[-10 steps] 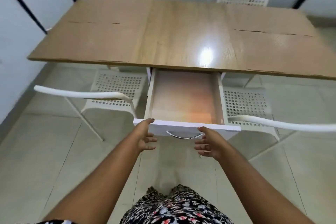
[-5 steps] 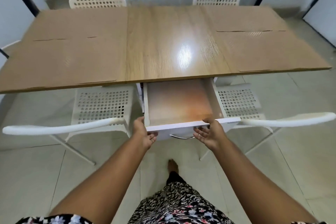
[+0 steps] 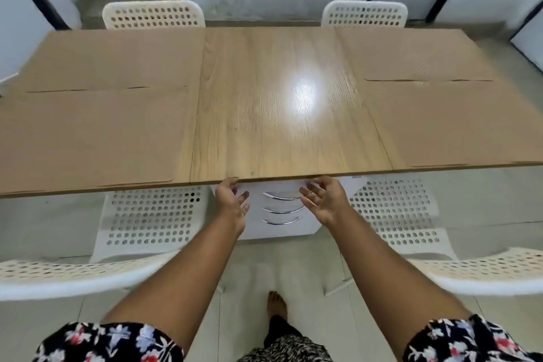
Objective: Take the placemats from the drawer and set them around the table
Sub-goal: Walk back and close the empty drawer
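Observation:
Tan placemats lie flat on the wooden table [image 3: 282, 132]: two on the left end, one far [image 3: 117, 59] and one near [image 3: 88, 135], and two on the right end, far [image 3: 411, 53] and near [image 3: 458, 123]. Under the table's front edge stands a white drawer unit [image 3: 282, 231] with three curved chrome handles [image 3: 282, 210]; all its drawers are pushed in. My left hand [image 3: 232, 200] and my right hand [image 3: 323, 200] are at either side of the top drawer front, fingers relaxed, holding nothing.
White perforated chairs stand at the far side [image 3: 152, 15] [image 3: 364, 13] and the near side [image 3: 152, 214] [image 3: 393, 209], the near ones flanking the drawer unit. Their backrests [image 3: 73, 276] [image 3: 484, 270] reach in at both sides of my arms. Tiled floor lies below.
The empty top drawer, open before, has been pushed shut under the table by both hands. My hands now sit at its front, and my view has moved closer over the table.

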